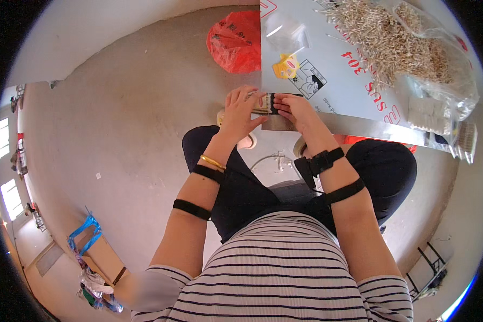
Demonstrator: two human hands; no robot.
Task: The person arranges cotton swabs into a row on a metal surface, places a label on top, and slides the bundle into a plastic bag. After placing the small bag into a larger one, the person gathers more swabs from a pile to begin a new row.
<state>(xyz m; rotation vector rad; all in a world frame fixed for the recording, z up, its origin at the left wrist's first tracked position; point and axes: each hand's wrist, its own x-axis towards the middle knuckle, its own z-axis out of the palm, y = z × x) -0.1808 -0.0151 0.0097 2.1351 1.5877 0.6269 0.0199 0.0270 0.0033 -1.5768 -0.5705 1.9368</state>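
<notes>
Both hands meet at the near left corner of the metal-topped table point(333, 115). Between them is a small flat pack of cotton swabs point(262, 104), with pale thin sticks, a small label and a black right end. My left hand point(240, 114) is closed round the pack's left end, thumb toward me. The fingers of my right hand point(297, 111) press on the black end. Parts of the pack are hidden under the fingers. Just beyond it lie yellow printed cards point(286, 66) and clear plastic bags point(285, 33).
A large heap of loose cotton swabs point(392, 40) spreads over the table's far right, partly in a clear bag. Bundled white swabs point(428, 114) sit near the right edge. A red plastic bag point(235, 43) hangs at the table's left side. A cardboard box point(103, 256) stands on the floor.
</notes>
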